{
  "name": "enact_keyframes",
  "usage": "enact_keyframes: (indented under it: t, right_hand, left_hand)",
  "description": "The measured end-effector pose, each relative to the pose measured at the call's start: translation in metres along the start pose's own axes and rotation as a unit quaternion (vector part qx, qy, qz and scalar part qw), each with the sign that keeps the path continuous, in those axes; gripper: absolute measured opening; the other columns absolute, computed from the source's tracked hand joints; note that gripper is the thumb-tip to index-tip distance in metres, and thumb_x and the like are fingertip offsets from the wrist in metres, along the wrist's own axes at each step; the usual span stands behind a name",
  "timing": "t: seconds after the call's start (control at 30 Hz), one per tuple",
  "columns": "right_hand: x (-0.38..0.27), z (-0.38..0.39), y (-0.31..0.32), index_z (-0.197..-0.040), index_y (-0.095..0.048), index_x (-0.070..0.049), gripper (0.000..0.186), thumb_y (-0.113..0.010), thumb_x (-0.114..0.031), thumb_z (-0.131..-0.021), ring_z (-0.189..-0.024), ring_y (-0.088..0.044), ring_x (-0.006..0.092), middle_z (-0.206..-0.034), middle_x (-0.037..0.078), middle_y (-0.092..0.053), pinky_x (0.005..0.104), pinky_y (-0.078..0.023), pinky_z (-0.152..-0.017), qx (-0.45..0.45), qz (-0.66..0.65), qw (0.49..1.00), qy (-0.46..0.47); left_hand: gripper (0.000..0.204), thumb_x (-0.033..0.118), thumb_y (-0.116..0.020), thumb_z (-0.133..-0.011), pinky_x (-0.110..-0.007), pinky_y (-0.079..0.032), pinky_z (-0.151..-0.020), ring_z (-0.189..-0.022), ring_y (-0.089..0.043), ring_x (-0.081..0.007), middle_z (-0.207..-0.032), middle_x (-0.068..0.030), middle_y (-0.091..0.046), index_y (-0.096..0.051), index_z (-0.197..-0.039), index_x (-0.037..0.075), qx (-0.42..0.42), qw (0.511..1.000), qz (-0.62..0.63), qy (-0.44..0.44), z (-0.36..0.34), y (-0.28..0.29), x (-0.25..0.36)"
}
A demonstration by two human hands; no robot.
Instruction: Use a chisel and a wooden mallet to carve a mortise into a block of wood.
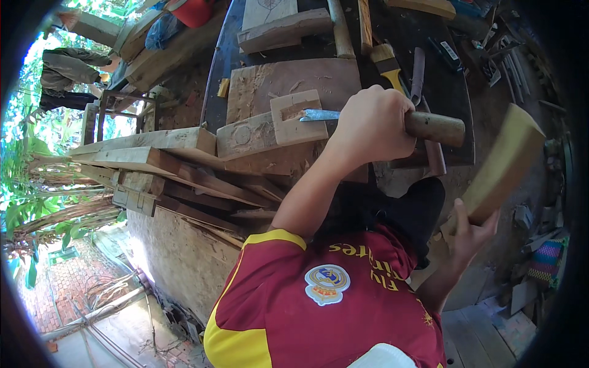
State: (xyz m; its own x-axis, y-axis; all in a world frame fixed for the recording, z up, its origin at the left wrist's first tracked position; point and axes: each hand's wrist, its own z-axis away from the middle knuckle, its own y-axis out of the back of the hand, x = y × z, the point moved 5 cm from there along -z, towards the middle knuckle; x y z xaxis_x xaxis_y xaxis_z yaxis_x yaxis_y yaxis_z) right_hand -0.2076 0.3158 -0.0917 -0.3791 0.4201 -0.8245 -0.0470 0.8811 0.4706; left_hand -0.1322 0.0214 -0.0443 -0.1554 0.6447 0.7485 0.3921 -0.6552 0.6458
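My left hand (375,122) is closed round a chisel, its wooden handle (438,127) sticking out to the right and its blue-grey blade (320,115) pointing left. The blade's tip rests at a recess cut in a small pale wood block (299,132). Under and beside that block lies a longer wood piece (248,136) with a round mark, on a wide board (325,76). Off to the right, my right hand (471,232) grips the lower end of a thick, bat-like wooden mallet (506,159), which is tilted up and slightly blurred.
Wood beams (153,142) are stacked at the left. On the dark bench (215,92) lie a paintbrush (386,61), a curved gouge-like piece (418,70) and another wood block (285,30). A red bucket (191,12) stands far left, near a person in grey clothing (67,70).
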Motion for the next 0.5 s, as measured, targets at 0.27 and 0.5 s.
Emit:
enact_keyframes:
  t: [0.27,0.5]
  right_hand:
    - [0.001,0.000,-0.010,-0.120,-0.057,0.009,0.055,-0.081,-0.011,-0.075,-0.102,-0.061,0.0241,-0.109,0.017,-0.063,0.0370,-0.049,-0.090,-0.080,0.087,0.992,0.042]
    - [0.003,-0.016,0.000,-0.132,-0.051,0.007,0.063,-0.077,0.000,-0.075,-0.109,-0.058,0.0232,-0.120,0.015,-0.059,0.0351,-0.046,-0.096,-0.037,-0.078,0.995,-0.056]
  left_hand:
    - [0.026,0.014,-0.073,-0.058,-0.041,-0.055,-0.069,-0.073,-0.066,-0.0368,-0.074,-0.0161,-0.068,-0.076,-0.082,0.006,-0.018,0.998,-0.051,-0.019,0.001,0.000,-0.004]
    - [0.017,0.015,-0.071,-0.058,-0.043,-0.054,-0.067,-0.072,-0.066,-0.0363,-0.071,-0.0137,-0.067,-0.072,-0.075,0.009,-0.001,0.996,-0.084,-0.019,0.005,-0.001,-0.005]
